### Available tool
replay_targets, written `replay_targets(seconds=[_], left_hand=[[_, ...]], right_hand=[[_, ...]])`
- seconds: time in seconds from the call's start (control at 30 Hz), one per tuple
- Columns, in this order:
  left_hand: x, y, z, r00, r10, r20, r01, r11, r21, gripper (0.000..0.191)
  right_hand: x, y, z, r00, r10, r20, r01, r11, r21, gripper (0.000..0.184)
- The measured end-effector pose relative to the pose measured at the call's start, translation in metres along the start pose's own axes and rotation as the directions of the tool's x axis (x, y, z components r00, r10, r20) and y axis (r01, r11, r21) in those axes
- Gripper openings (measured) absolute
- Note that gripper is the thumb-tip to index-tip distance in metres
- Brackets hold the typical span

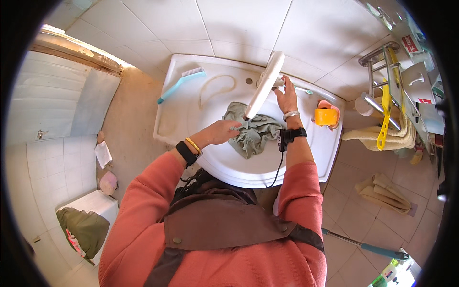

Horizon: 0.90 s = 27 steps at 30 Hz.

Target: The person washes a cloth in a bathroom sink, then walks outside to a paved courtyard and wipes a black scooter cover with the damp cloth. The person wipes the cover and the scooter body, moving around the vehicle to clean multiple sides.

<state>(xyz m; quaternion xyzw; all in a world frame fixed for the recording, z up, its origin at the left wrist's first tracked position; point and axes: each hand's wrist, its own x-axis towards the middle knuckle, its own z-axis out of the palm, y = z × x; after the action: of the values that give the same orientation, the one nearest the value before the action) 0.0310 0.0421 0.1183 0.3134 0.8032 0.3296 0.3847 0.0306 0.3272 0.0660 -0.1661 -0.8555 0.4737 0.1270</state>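
Observation:
A crumpled grey-green cloth [251, 138] lies in the bowl of a white washbasin [215, 158]. Over it reaches a white faucet [265, 86], its spout end just above the cloth. My left hand [219, 132] is at the cloth's left edge, fingers apart and holding nothing that I can see. My right hand [287, 96] is raised at the faucet's right side, fingertips by its base; the spout partly hides the contact, so I cannot tell whether it grips a handle.
A blue-handled brush [183, 83] lies on the basin's left ledge. On the right ledge, an orange soap bar [325, 117] sits in a pink dish. A metal rack [374, 75] with towels and a yellow hanger [384, 111] juts from the right wall. Another cloth [383, 193] lies on the floor.

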Motion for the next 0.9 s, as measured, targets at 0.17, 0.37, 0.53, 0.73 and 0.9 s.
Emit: replay_targets(seconds=[0.17,0.37,0.53,0.73,0.9], left_hand=[[0.01,-0.014,0.017,0.992,-0.104,0.073,0.103,0.995,0.011,0.031],[0.012,-0.034,0.047,0.986,-0.092,0.14,0.11,0.987,-0.121,0.034],[0.007,-0.047,0.053,0.968,-0.17,0.186,0.201,0.966,-0.164,0.04],[-0.002,-0.065,0.041,0.964,-0.203,0.171,0.248,0.918,-0.31,0.039],[-0.01,-0.074,0.029,0.9,-0.379,0.213,0.435,0.77,-0.467,0.037]], right_hand=[[-0.085,-0.012,0.002,0.947,-0.313,-0.071,0.298,0.939,-0.169,0.041],[-0.124,0.054,0.041,0.989,-0.031,0.142,0.071,0.956,-0.284,0.037],[-0.145,0.048,0.122,0.892,0.327,0.311,-0.151,0.866,-0.476,0.03],[-0.143,0.031,0.122,0.684,0.051,0.728,-0.104,0.994,0.027,0.02],[-0.134,0.03,0.103,0.915,0.402,-0.016,-0.382,0.857,-0.346,0.022]])
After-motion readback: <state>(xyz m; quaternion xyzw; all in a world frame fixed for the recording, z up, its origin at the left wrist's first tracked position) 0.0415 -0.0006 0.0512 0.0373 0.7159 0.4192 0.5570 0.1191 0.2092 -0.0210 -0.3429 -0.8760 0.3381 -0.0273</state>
